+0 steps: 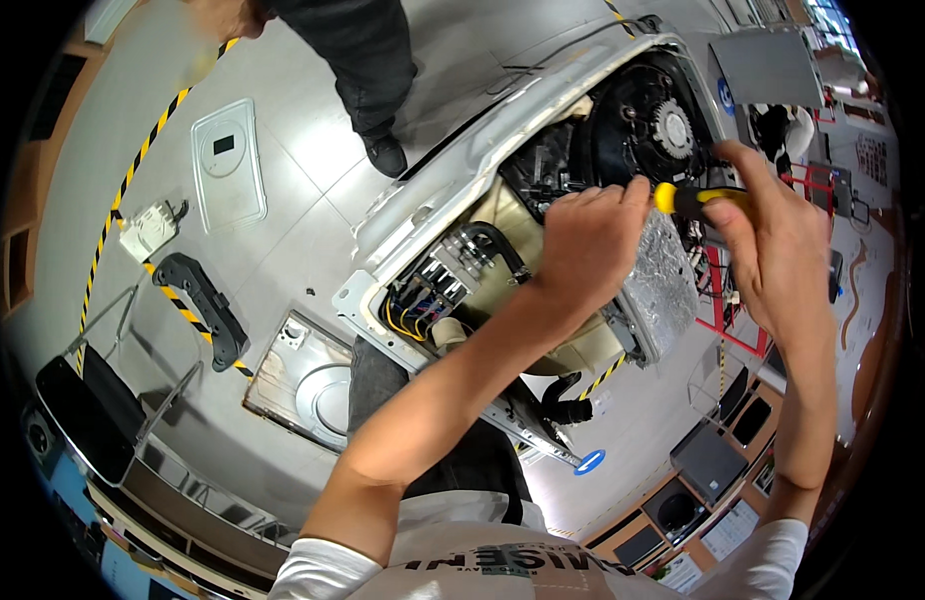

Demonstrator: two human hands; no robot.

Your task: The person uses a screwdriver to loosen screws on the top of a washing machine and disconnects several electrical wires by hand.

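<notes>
In the head view, the right hand (768, 235), right of centre in the upper half of the frame, is closed around a yellow-and-black screwdriver (691, 202), thumb and fingers wrapped on its handle. The screwdriver lies nearly level, its yellow collar pointing left toward the left hand (595, 240). That hand is narrow, fingers curled together, with its fingertips just beside the collar; the screwdriver's tip is hidden, and I cannot tell whether the left fingers grip the shaft.

Both hands are over an opened appliance (423, 228) with a pale frame, which slants from the centre to the upper right of the frame. Above the screwdriver is a white toothed wheel (673, 128) on a black housing (615, 125); below it, a silvery foil-like panel (667, 290). A black hose (498, 243) is left of the left hand.

As for markings, a round blue label (590, 462) with a white mark sits below centre, and a blue disc (726, 97) is at upper right. The wearer's white shirt (463, 562) carries bold dark lettering at the lower edge. A printed sheet (731, 530) at lower right is too small to read.
</notes>
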